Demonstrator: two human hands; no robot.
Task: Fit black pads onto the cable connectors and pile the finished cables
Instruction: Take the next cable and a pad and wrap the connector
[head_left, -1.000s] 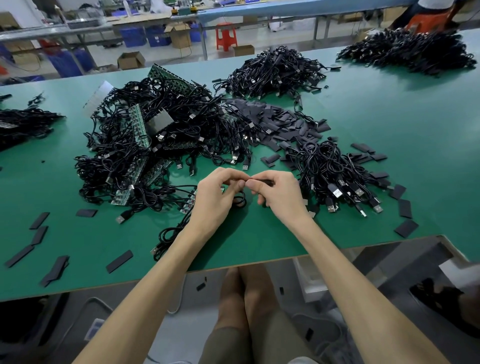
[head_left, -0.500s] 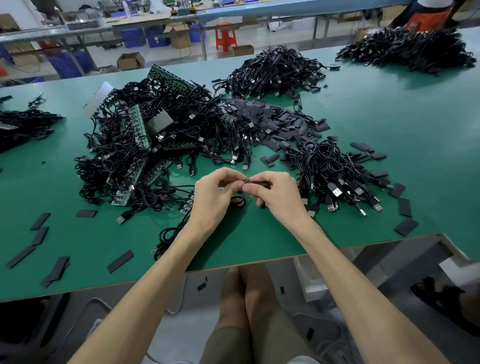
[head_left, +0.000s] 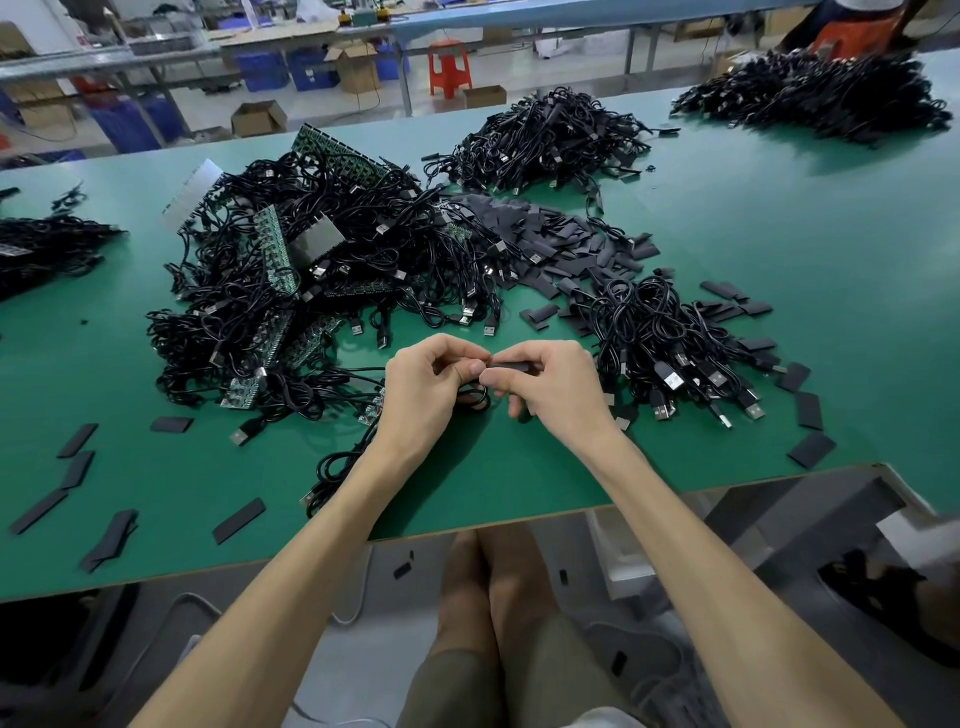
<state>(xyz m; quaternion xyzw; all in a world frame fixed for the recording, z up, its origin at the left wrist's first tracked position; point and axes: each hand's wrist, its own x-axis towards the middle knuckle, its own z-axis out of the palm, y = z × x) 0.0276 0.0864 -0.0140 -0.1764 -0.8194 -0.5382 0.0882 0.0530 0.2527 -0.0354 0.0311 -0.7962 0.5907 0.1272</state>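
Hands meet over the table (head_left: 519, 483) near its front edge. The left hand (head_left: 426, 384) curls round a cable (head_left: 480, 402) end, and the right hand (head_left: 556, 389) pinches a pad (head_left: 514, 368) against it. A cable pile (head_left: 670, 353) lies just right of them, with loose pads (head_left: 545, 234) behind.

We see a counter (head_left: 779, 270) topped in smooth, matt green, its near edge showing a pale, wood-like core. The cables (head_left: 291, 291) wear black plastic sheaths with a faint sheen, and their connectors (head_left: 674, 383) end in bright, bare metal shells. The loose pads (head_left: 239, 520) look flat and dull black, without shine, as does the pad (head_left: 511, 368) our right hand (head_left: 556, 395) pinches. The cable (head_left: 475, 402) our left hand (head_left: 426, 395) grips has the same soft gloss. Green circuit boards (head_left: 272, 244) show a slight shine. Behind stand brown cardboard boxes (head_left: 258, 118) and a glossy red plastic stool (head_left: 450, 67).
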